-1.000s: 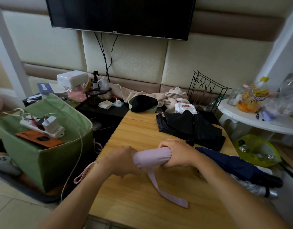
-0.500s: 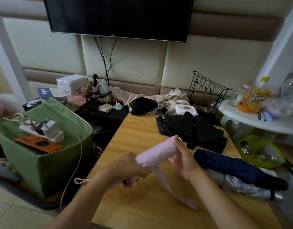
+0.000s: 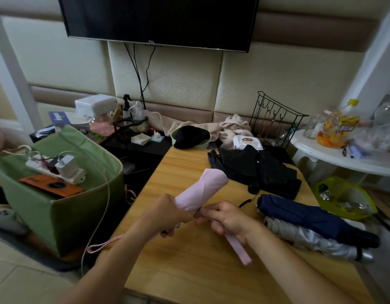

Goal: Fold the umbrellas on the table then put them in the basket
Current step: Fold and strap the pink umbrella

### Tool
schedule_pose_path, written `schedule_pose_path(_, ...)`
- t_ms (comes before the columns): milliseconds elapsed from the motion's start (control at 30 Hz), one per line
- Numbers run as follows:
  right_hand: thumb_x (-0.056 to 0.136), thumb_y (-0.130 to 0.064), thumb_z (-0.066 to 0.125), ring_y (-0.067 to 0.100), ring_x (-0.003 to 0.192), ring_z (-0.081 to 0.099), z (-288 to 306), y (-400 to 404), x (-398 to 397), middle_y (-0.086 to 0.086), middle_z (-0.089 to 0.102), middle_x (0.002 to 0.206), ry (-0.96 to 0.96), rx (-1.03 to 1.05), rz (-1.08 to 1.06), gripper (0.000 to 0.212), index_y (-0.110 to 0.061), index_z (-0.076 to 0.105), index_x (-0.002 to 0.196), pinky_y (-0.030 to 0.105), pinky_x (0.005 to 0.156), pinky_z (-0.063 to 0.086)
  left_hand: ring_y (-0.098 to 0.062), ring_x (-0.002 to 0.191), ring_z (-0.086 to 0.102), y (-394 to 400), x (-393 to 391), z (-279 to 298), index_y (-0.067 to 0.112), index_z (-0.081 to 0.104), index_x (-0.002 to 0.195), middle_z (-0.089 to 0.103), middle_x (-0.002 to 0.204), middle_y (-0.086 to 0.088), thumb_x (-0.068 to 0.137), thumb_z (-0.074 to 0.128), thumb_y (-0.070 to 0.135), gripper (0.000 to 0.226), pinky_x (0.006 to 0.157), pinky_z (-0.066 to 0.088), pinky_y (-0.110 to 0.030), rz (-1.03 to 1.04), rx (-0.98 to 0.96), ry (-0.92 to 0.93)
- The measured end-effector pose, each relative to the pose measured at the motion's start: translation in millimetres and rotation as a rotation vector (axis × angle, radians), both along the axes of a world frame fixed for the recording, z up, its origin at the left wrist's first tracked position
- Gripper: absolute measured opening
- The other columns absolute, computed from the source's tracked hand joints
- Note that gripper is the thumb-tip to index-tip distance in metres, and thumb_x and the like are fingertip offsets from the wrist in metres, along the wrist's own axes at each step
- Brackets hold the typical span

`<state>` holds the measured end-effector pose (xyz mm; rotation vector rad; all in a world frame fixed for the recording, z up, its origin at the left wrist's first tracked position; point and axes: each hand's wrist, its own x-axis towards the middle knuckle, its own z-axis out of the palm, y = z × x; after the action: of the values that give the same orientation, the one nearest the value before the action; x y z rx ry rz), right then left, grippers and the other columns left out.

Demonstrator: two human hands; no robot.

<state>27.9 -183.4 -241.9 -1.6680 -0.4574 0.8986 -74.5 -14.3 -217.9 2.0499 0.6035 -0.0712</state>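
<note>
Currently, the pink umbrella [image 3: 202, 189] is being gripped near its lower end by the left hand [image 3: 169, 213], fingers curled round it, and is being held tilted up over the table [image 3: 189, 273]. Its strap [image 3: 238, 249] is being pinched by the right hand [image 3: 229, 220]. Black [image 3: 262, 170], navy [image 3: 310, 218] and silver [image 3: 310, 238] umbrellas are lying on the table at right. The green basket [image 3: 79, 207] is standing left of the table.
</note>
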Motion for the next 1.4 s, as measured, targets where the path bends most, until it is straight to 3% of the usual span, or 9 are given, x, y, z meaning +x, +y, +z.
schedule_pose_path(233, 0.102, -0.034, 0.065, 0.010, 0.041, 0.047, 20.6, 0.4, -14.5, 0.005, 0.064, 0.067, 0.004, -0.126, -0.001, 0.033, -0.002, 0.068, 0.097, 0.019, 0.040, 0.038, -0.012, 0.038, 0.063, 12.0, 6.5, -12.0, 0.017, 0.065, 0.078, 0.061, 0.043, 0.001, 0.074, 0.072, 0.039, 0.023, 0.047, 0.056, -0.027, 0.046, 0.538, -0.005)
schedule_pose_path(467, 0.105, -0.031, 0.058, 0.013, 0.044, 0.055, 60.4, -6.2, -9.3, 0.002, 0.062, 0.062, -0.058, -0.049, 0.080, 0.028, -0.010, 0.064, 0.087, 0.021, 0.041, 0.041, -0.019, 0.088, 0.070, 18.6, 9.4, -23.0, 0.023, 0.064, 0.114, 0.069, 0.100, 0.001, 0.090, 0.064, 0.042, 0.031, 0.077, 0.058, -0.033, 0.021, 0.916, 0.042)
schedule_pose_path(567, 0.103, -0.031, 0.061, 0.013, 0.049, 0.055, 63.2, 1.2, -6.6, 0.002, 0.061, 0.063, -0.066, 0.093, 0.010, 0.030, -0.010, 0.072, 0.086, 0.020, 0.046, 0.043, -0.022, 0.098, 0.069, 14.7, 11.6, -24.0, 0.027, 0.061, 0.122, 0.068, 0.111, 0.000, 0.090, 0.063, 0.039, 0.034, 0.080, 0.056, -0.033, -0.083, 0.942, 0.050)
schedule_pose_path(667, 0.100, -0.035, 0.065, 0.002, 0.063, 0.059, 56.5, 8.6, -5.3, -0.006, 0.062, 0.065, -0.198, 0.136, -0.095, 0.032, -0.011, 0.082, 0.089, 0.017, 0.072, 0.045, -0.023, 0.106, 0.067, 8.1, 12.4, -18.0, 0.031, 0.057, 0.122, 0.067, 0.115, 0.000, 0.088, 0.066, 0.040, 0.036, 0.080, 0.050, -0.032, -0.182, 1.009, -0.007)
schedule_pose_path(800, 0.097, -0.038, 0.069, -0.002, 0.114, 0.059, 40.4, 11.4, 6.8, -0.011, 0.069, 0.113, -0.468, 0.072, -0.139, 0.025, -0.020, 0.085, 0.092, 0.023, 0.097, 0.041, -0.022, 0.100, 0.068, 9.5, 11.7, -9.6, 0.032, 0.056, 0.118, 0.068, 0.110, 0.003, 0.084, 0.070, 0.037, 0.037, 0.080, 0.052, -0.034, -0.301, 1.104, -0.108)
schedule_pose_path(933, 0.099, -0.041, 0.066, -0.016, 0.087, 0.065, 28.0, 14.9, 6.5, -0.020, 0.076, 0.088, -0.697, -0.083, -0.163, 0.027, -0.023, 0.084, 0.092, 0.003, 0.074, 0.043, -0.020, 0.091, 0.068, 10.5, 13.6, -13.0, 0.029, 0.056, 0.118, 0.067, 0.103, 0.004, 0.087, 0.067, 0.029, 0.032, 0.078, 0.050, -0.034, -0.323, 1.181, -0.254)
schedule_pose_path(1000, 0.099, -0.043, 0.065, -0.015, 0.083, 0.066, 21.4, 18.7, 6.0, -0.020, 0.077, 0.086, -0.779, -0.093, -0.223, 0.028, -0.023, 0.084, 0.091, 0.005, 0.068, 0.045, -0.019, 0.092, 0.068, 12.0, 16.3, -17.5, 0.027, 0.055, 0.120, 0.067, 0.105, 0.004, 0.085, 0.074, 0.034, 0.040, 0.081, 0.049, -0.033, -0.283, 1.195, -0.294)
schedule_pose_path(1167, 0.100, -0.041, 0.066, -0.011, 0.085, 0.068, 10.8, 22.6, 6.9, -0.017, 0.078, 0.087, -0.776, -0.048, -0.252, 0.027, -0.023, 0.084, 0.090, 0.010, 0.073, 0.050, -0.022, 0.114, 0.061, 14.9, 21.2, -23.9, 0.023, 0.041, 0.139, 0.059, 0.126, 0.001, 0.077, 0.078, 0.057, 0.079, 0.095, 0.042, -0.037, -0.301, 1.181, -0.187)
schedule_pose_path(1400, 0.101, -0.019, 0.059, 0.000, 0.100, 0.064, 5.1, 25.8, 11.4, -0.010, 0.074, 0.096, -0.596, -0.009, -0.178, 0.030, -0.022, 0.081, 0.082, 0.023, 0.091, 0.047, -0.020, 0.112, 0.058, 13.0, 17.8, -33.0, 0.022, 0.044, 0.130, 0.057, 0.123, 0.001, 0.085, 0.054, 0.066, 0.063, 0.095, 0.041, -0.037, -0.322, 1.063, -0.234)
